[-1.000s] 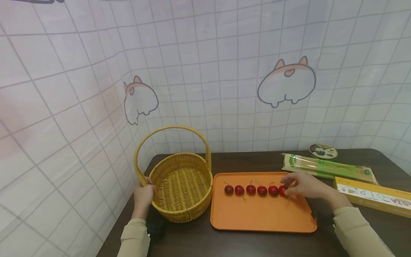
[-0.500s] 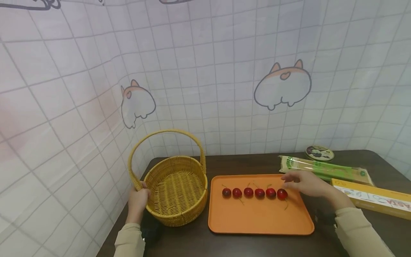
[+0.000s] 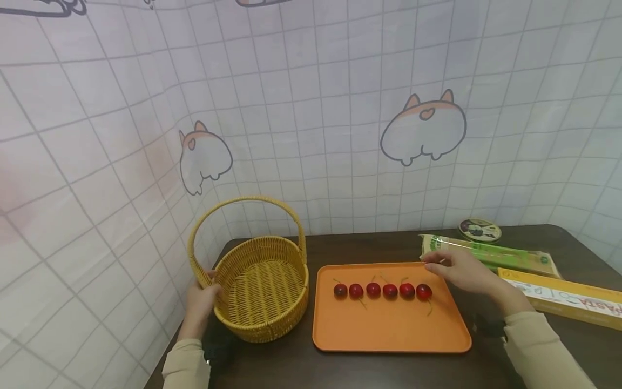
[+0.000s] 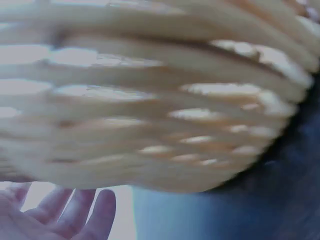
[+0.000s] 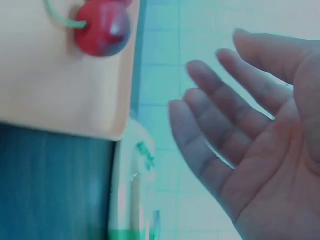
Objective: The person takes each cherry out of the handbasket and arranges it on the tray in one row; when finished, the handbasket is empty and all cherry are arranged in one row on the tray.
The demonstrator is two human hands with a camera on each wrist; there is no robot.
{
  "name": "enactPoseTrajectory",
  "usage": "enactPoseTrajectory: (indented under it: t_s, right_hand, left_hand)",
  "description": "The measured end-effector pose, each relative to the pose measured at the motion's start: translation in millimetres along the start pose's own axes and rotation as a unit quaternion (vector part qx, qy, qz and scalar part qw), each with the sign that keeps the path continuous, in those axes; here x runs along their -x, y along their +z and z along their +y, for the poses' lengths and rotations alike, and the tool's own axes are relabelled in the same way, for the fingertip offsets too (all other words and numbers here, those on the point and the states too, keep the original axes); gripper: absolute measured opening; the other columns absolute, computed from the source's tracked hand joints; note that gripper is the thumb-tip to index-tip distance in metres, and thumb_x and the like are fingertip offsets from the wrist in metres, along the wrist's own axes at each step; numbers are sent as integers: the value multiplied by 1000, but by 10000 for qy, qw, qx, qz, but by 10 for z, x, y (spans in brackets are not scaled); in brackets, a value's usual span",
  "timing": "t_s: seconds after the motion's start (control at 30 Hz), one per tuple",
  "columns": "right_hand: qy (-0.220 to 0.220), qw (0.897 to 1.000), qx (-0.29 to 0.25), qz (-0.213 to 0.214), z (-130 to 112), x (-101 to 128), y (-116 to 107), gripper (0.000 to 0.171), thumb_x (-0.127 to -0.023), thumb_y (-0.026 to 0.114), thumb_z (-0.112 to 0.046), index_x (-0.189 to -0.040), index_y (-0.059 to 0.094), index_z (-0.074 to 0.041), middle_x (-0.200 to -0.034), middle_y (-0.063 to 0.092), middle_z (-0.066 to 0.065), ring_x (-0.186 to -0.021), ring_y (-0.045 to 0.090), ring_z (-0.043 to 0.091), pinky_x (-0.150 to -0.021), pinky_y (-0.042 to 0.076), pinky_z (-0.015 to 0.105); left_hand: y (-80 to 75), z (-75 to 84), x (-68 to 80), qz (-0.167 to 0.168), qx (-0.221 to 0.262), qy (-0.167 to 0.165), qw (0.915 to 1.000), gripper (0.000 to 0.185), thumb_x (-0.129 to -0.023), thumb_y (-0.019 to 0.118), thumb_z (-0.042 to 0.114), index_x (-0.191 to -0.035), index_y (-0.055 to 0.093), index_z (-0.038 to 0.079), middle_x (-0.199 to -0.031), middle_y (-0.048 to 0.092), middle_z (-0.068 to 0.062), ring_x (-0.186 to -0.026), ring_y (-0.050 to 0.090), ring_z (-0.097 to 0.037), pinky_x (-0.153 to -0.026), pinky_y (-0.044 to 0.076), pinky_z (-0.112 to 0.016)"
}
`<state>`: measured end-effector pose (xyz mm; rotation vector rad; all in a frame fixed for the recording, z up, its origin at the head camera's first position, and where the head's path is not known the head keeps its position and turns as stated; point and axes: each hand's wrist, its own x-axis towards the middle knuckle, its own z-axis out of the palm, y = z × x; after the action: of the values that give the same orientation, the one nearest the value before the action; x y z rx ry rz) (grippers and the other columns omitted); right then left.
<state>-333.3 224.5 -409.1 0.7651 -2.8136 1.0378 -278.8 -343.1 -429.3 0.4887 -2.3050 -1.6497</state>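
My left hand (image 3: 199, 300) holds the yellow wicker basket (image 3: 262, 327) at its left rim, by the foot of the tall handle (image 3: 248, 199). In the left wrist view the woven wall (image 4: 110, 125) fills much of the picture, and several loosely bent fingers (image 4: 102, 215) show beneath it. Several red cherries with stems lie in a row on the orange tray (image 3: 389, 329); the rightmost cherry (image 3: 424, 292) lies nearest my right hand (image 3: 464, 270). That hand hovers over the tray's far right corner, palm bare and fingers relaxed in the right wrist view.
Behind and right of the tray lie a clear-and-green packet (image 3: 505, 256), a yellow pasta box (image 3: 568, 300) and a round tin (image 3: 480, 230). A white gridded cloth (image 3: 340, 135) hangs behind the dark table (image 3: 369, 373).
My right hand has let go of the rightmost cherry and drawn back toward the tray's far corner. The basket and my left hand have shifted slightly left, away from the tray.
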Motion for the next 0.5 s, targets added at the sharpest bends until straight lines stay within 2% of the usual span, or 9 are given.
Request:
enactPoseTrajectory:
  t_s: [0.1,0.17,0.23,0.3,0.33,0.4,0.47,0.5]
  right_hand:
    - [7,9996,-60,263,-63,26,-34,23,-95,62,-21,-114,67,-9,-107,67,7,-92,65,24,-72,54,33]
    - [-31,9991,-148,386,-107,47,-57,20,-95,61,-20,-113,67,-11,-107,67,9,-90,66,25,-71,53,29]
    - [-143,9986,-184,481,-151,59,-72,19,-95,62,-19,-112,67,-11,-108,68,10,-90,67,26,-71,53,28]
    - [-218,9982,-122,537,-190,70,-80,19,-96,61,-20,-112,68,-12,-108,68,8,-91,67,24,-72,53,27]
    - [-250,9981,-82,562,-208,74,-84,19,-96,61,-20,-112,68,-13,-108,68,7,-92,68,23,-72,53,27]
    - [-302,9977,2,601,-234,77,-90,19,-96,61,-20,-112,68,-13,-108,68,5,-92,67,21,-73,53,27]
    - [-322,9975,74,623,-251,70,-94,18,-96,61,-20,-111,68,-14,-108,68,4,-92,67,20,-73,53,28]
    - [-315,9975,97,629,-257,62,-97,18,-95,61,-19,-111,68,-14,-108,68,4,-92,67,20,-73,53,29]
  left_hand:
    - [-26,85,16,-186,137,136,9996,57,-86,50,1,-140,33,-3,-141,41,-27,-123,42,-34,-97,35,-44]
    - [-44,163,42,-95,154,229,9996,60,-89,50,4,-143,28,-4,-145,37,-28,-129,39,-37,-102,33,-46]
    - [-51,260,72,258,335,345,9985,63,-90,51,5,-145,24,-3,-147,32,-26,-133,35,-37,-104,31,-48]
    - [-41,378,128,884,574,586,9927,63,-89,51,6,-145,24,0,-147,32,-21,-134,35,-34,-104,32,-47]
    - [-23,443,162,1297,732,808,9855,61,-88,52,5,-143,26,0,-144,33,-19,-132,37,-32,-103,34,-44]
    - [40,594,255,2036,984,1451,9632,53,-87,51,2,-137,34,1,-136,39,-14,-126,42,-28,-99,37,-38]
    - [136,765,384,2483,1001,2255,9367,44,-85,49,-3,-128,42,-1,-127,44,-12,-118,46,-25,-95,38,-35]
    - [201,854,452,2578,909,2660,9244,40,-84,48,-5,-123,46,-1,-122,47,-11,-114,48,-23,-92,40,-33]
